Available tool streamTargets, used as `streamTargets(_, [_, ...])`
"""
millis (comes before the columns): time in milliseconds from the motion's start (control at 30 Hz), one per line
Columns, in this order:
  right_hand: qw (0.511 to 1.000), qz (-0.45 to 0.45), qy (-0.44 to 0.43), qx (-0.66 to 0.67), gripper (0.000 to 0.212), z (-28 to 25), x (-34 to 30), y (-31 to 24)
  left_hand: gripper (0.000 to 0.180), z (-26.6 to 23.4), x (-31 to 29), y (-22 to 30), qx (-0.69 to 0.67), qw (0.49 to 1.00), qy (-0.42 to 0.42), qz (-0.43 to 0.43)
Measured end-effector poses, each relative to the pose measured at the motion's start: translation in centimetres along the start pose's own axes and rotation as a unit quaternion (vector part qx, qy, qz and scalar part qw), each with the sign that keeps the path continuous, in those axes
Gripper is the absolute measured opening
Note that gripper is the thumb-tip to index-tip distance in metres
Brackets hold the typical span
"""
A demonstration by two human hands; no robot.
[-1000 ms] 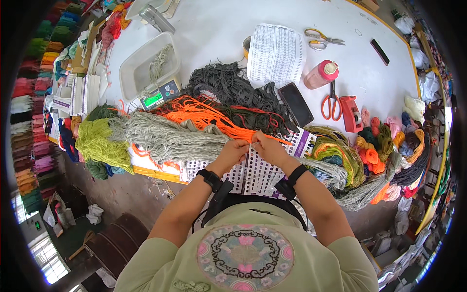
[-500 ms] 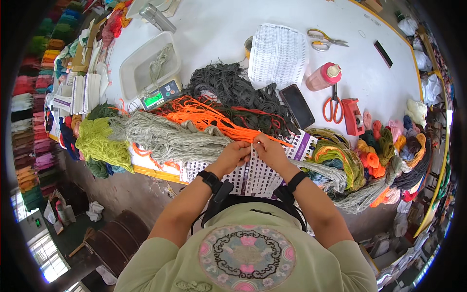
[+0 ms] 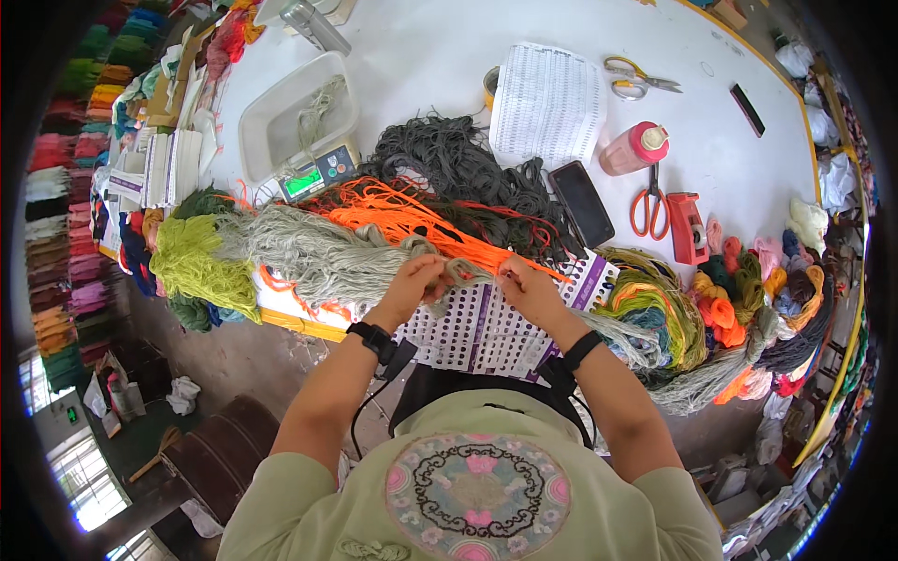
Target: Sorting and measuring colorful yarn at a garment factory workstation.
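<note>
My left hand is closed on the end of a grey-green yarn hank, which spreads to the left along the table's near edge. A short length of that yarn stretches across to my right hand, whose thumb and fingers are pinched on it. Just beyond both hands lie bright orange yarn and a dark grey yarn pile. Below my hands is a white card with rows of holes and purple strips. A lime-green hank lies at the far left.
A clear plastic tub sits on a scale. Farther right are a printed sheet, phone, pink bottle, orange-handled scissors and red tape dispenser. Multicoloured hanks line the right edge.
My hands have moved apart, the left one leftward, and grey-green yarn now shows stretched between them. The view has shifted slightly, so the table things sit a little farther right.
</note>
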State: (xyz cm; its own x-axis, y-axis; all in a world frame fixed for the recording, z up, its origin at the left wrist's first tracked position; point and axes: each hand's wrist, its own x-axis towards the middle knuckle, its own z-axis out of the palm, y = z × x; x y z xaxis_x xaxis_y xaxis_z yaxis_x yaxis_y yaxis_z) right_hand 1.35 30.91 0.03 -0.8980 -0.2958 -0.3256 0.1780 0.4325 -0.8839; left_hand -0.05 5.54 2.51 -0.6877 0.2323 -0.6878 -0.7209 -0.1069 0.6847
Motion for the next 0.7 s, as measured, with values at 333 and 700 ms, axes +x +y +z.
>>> streamTargets(333, [0.998,0.026,-0.019,-0.049,0.020,0.4,0.1,-0.1,0.023,3.0,-0.7,0.2,-0.005,0.992,-0.124,-0.020])
streamTargets(700, [0.994,0.011,-0.067,-0.087,0.037,0.1,-0.2,-0.5,0.023,6.1,1.8,-1.7,0.303,0.939,-0.162,0.034])
